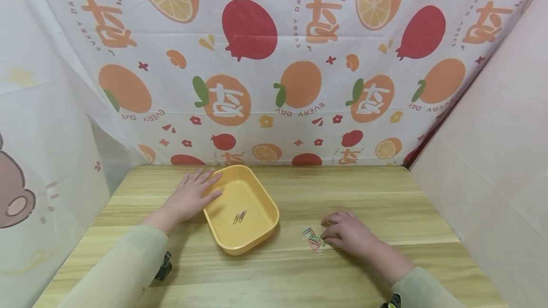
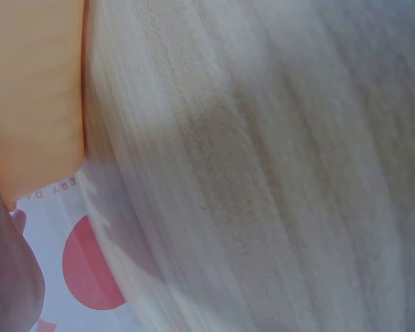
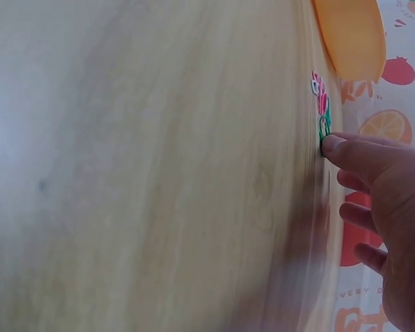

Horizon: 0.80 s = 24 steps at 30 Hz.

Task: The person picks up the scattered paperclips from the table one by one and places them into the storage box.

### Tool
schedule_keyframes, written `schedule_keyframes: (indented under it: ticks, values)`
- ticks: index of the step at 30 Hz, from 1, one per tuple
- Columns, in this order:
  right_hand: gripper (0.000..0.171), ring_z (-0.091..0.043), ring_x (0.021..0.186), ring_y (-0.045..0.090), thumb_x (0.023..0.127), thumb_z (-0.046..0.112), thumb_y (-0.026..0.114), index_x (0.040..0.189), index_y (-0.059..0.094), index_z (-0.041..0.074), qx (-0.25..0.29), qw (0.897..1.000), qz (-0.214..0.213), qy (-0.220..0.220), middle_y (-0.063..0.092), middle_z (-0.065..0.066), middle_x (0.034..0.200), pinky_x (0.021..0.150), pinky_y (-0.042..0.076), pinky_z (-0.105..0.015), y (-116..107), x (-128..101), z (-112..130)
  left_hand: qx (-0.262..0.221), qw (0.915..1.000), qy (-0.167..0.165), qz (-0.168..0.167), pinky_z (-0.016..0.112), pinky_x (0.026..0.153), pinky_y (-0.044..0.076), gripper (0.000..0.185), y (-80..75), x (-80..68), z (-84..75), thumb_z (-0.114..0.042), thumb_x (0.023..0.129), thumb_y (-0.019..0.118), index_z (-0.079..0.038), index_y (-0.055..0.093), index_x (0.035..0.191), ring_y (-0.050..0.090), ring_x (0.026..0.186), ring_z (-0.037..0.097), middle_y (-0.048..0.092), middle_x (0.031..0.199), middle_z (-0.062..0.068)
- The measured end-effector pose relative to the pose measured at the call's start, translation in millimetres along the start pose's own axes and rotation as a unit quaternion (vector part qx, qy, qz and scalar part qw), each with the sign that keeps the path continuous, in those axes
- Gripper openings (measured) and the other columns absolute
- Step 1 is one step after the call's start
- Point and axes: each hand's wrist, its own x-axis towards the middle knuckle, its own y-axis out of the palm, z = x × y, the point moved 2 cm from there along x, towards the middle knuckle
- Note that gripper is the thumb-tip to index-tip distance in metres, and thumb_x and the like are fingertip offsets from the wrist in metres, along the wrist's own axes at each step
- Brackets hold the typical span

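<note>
Coloured paper clips (image 1: pixel 314 239) heaped on table

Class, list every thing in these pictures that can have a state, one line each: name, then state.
yellow tray: upright on the table, holding two paper clips.
clips in tray: lying loose on the tray floor.
coloured paper clips: small heap on the table, outside the tray.
left hand: flat, fingers straight, resting on the tray's rim.
right hand: fingertips at the heap; whether it pinches a clip cannot be told.
</note>
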Motion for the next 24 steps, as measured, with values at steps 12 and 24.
schedule_keyframes:
  ticks: [12, 24]
  values:
    - [0.008, -0.02, 0.113, 0.059, 0.084, 0.031, 0.078, 0.091, 0.078, 0.028, -0.022, 0.998, -0.032, -0.044, 0.069, 0.004, 0.117, 0.101, 0.043, -0.048, -4.1, -3.6, -3.7, 0.003, 1.0, -0.003, 0.006, 0.062, 0.118, -0.001, 0.063, -1.8, -0.3, -1.5, -0.052, 0.102, 0.045, -0.023, 0.032, 0.157, 0.01, 0.149, 0.043, 0.02, 0.164, 0.01]
    - [0.007, -0.02, 0.11, 0.06, 0.082, 0.031, 0.08, 0.088, 0.078, 0.027, -0.042, 0.997, -0.033, -0.062, 0.069, 0.004, 0.115, 0.098, 0.046, -0.048, -8.8, -4.5, -6.1, 0.001, 1.0, -0.006, 0.006, 0.061, 0.118, -0.002, 0.064, -0.2, 0.2, -0.7, -0.053, 0.102, 0.044, -0.023, 0.031, 0.157, 0.009, 0.149, 0.043, 0.019, 0.164, 0.01]
